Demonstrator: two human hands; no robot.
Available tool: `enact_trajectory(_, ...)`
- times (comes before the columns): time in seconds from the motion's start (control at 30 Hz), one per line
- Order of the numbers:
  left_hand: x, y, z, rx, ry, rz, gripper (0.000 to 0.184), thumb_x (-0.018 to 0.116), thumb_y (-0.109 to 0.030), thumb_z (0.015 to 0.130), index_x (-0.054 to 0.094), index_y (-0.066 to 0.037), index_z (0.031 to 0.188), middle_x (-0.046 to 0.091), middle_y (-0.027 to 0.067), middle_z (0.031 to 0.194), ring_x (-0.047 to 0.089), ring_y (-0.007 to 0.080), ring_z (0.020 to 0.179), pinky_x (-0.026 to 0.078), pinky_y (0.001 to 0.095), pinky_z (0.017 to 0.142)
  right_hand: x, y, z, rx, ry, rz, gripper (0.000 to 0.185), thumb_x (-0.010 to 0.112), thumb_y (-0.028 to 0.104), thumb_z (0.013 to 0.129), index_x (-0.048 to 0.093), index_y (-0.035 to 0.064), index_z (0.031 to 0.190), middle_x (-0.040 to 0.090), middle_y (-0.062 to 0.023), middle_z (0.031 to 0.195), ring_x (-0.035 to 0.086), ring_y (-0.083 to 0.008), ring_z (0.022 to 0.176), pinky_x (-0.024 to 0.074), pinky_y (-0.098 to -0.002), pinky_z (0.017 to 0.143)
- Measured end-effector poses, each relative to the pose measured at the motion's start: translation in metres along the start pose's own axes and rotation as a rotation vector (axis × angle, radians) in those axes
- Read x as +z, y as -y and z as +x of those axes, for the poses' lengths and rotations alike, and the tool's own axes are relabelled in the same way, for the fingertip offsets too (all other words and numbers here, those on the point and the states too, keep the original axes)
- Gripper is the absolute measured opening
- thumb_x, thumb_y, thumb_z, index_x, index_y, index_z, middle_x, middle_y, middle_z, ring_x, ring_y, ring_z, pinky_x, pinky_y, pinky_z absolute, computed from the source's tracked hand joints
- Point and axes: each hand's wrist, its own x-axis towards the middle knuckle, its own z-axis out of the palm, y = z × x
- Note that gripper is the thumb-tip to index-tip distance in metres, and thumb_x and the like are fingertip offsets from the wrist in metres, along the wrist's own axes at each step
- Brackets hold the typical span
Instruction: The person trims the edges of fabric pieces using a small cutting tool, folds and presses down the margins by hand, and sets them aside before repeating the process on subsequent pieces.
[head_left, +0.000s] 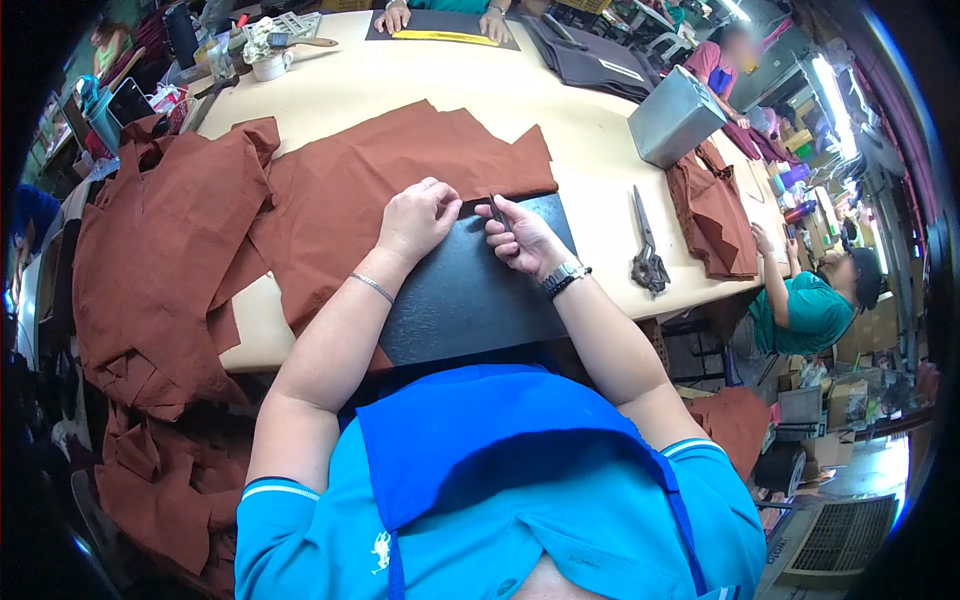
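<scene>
My right hand (520, 237) is closed around a small dark tool (498, 213), its tip close to the near edge of the brown fabric (370, 170). To its left, my left hand (420, 218) has its fingers bent together beside that same edge; whatever they may pinch is hidden. Both hands are over a black board (480, 290) lying at the table's near edge. The fabric spreads from the board's far side to the left.
Large scissors (645, 240) lie right of the board. Beyond them stand a metal box (676, 117) and folded brown fabric (708, 215). More brown fabric (160, 270) hangs over the left side. Another person's hands (493, 24) rest across the table; a person (815, 305) works at right.
</scene>
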Motion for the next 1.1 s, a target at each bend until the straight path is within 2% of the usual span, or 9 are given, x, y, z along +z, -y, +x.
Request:
enact_trajectory(0.17,-0.001,0.000,0.000,0.002,-0.005,-0.016,0.011,0.068,-0.020,0.088,0.069,-0.009,0.087,0.066,0.0048,0.086,0.068,0.0202,0.074,0.054,0.0342,0.068,-0.004,-0.006,-0.005,-0.049,0.016,-0.036,0.036,0.044,0.041,0.106,0.055,0.0076,0.111,0.046,0.0040,0.068,0.035,-0.0031,0.049,0.0287,-0.0161,0.039)
enact_trajectory(0.3,-0.002,-0.002,0.000,-0.008,0.007,-0.004,0.011,0.068,-0.020,0.088,0.069,-0.009,0.087,0.066,0.0049,0.086,0.068,0.0203,0.074,0.055,0.0340,0.068,-0.001,-0.003,-0.001,0.018,0.040,-0.009,0.037,0.049,0.043,0.104,0.057,0.0078,0.113,0.046,0.0048,0.067,0.035,-0.0022,0.048,0.0277,-0.0149,0.037)
enact_trajectory(0.43,-0.002,-0.003,0.000,-0.015,0.017,-0.013,0.011,0.068,-0.020,0.089,0.069,-0.009,0.087,0.066,0.0048,0.086,0.068,0.0204,0.074,0.055,0.0342,0.068,0.003,-0.005,0.003,-0.050,-0.033,-0.027,0.037,0.049,0.042,0.104,0.056,0.0076,0.113,0.046,0.0047,0.068,0.035,-0.0019,0.049,0.0282,-0.0147,0.038)
enact_trajectory(0.47,-0.002,-0.002,0.000,-0.016,0.018,-0.018,0.011,0.068,-0.020,0.089,0.069,-0.009,0.087,0.066,0.0048,0.086,0.068,0.0204,0.074,0.055,0.0343,0.068,0.001,-0.006,-0.001,-0.062,-0.018,-0.061,0.038,0.044,0.043,0.105,0.055,0.0070,0.112,0.046,0.0039,0.069,0.035,-0.0032,0.050,0.0284,-0.0161,0.040)
enact_trajectory(0.7,-0.002,-0.003,0.000,0.011,0.009,0.022,0.011,0.068,-0.020,0.088,0.069,-0.009,0.086,0.066,0.0040,0.086,0.067,0.0203,0.073,0.055,0.0346,0.068,0.010,-0.002,0.001,0.016,-0.016,-0.040,0.035,0.047,0.041,0.105,0.057,0.0083,0.112,0.047,0.0047,0.069,0.035,-0.0013,0.049,0.0293,-0.0142,0.038)
enact_trajectory(0.87,-0.003,-0.005,0.000,-0.017,0.044,0.032,0.014,0.068,-0.021,0.089,0.069,-0.007,0.087,0.066,0.0052,0.085,0.067,0.0202,0.076,0.055,0.0345,0.070,-0.001,-0.011,-0.009,-0.088,-0.024,-0.012,0.034,0.046,0.040,0.106,0.055,0.0079,0.112,0.043,0.0050,0.068,0.034,-0.0029,0.049,0.0281,-0.0170,0.039)
enact_trajectory(0.97,-0.008,-0.005,0.004,-0.119,0.178,-0.041,0.021,0.065,-0.024,0.093,0.070,-0.004,0.098,0.070,0.0093,0.093,0.069,0.0213,0.086,0.055,0.0342,0.079,-0.016,0.001,-0.041,-0.380,-0.170,-0.265,0.038,0.044,0.042,0.106,0.057,0.0068,0.111,0.045,0.0043,0.069,0.037,-0.0044,0.050,0.0305,-0.0188,0.042)
enact_trajectory(1.03,-0.029,-0.017,0.012,-0.240,0.333,-0.205,0.028,0.061,-0.026,0.096,0.069,-0.003,0.108,0.070,0.0128,0.102,0.068,0.0221,0.095,0.053,0.0342,0.086,-0.051,0.020,-0.056,-0.580,-0.323,-0.472,0.038,0.048,0.043,0.104,0.060,0.0075,0.110,0.048,0.0045,0.069,0.039,-0.0039,0.051,0.0328,-0.0198,0.042)
enact_trajectory(1.1,-0.057,-0.032,0.022,-0.287,0.519,-0.265,0.035,0.056,-0.028,0.099,0.064,-0.002,0.123,0.070,0.0156,0.116,0.066,0.0231,0.108,0.050,0.0342,0.095,-0.110,0.043,-0.057,-0.586,-0.550,-0.731,0.037,0.051,0.041,0.103,0.063,0.0062,0.106,0.053,0.0038,0.072,0.045,-0.0033,0.052,0.0376,-0.0209,0.044)
